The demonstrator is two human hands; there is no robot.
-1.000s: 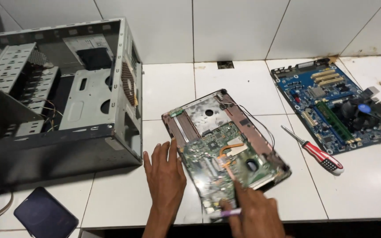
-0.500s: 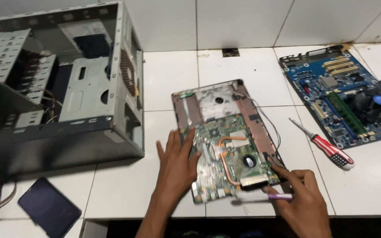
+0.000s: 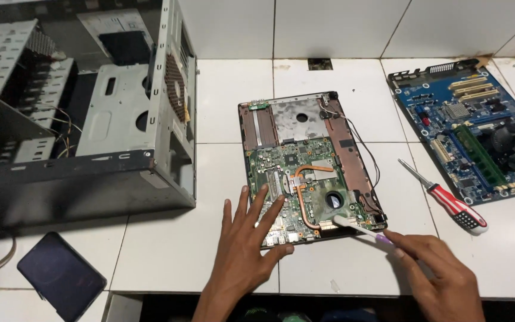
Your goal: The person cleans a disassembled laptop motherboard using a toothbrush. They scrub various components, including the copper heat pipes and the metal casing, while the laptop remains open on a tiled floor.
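An opened laptop base with its green circuit board and copper heat pipe lies on the white tiled counter. My left hand rests flat with spread fingers on the board's near left corner. My right hand grips a small brush with a white and purple handle, its tip touching the near right corner of the board beside the round fan.
An empty grey computer case stands at the left. A blue desktop motherboard lies at the right, a red-handled screwdriver beside it. A dark phone lies near the front left edge of the counter.
The laptop base has turned from a slant to nearly square with the counter edge. My right hand with the brush has moved right, to the board's near right corner.
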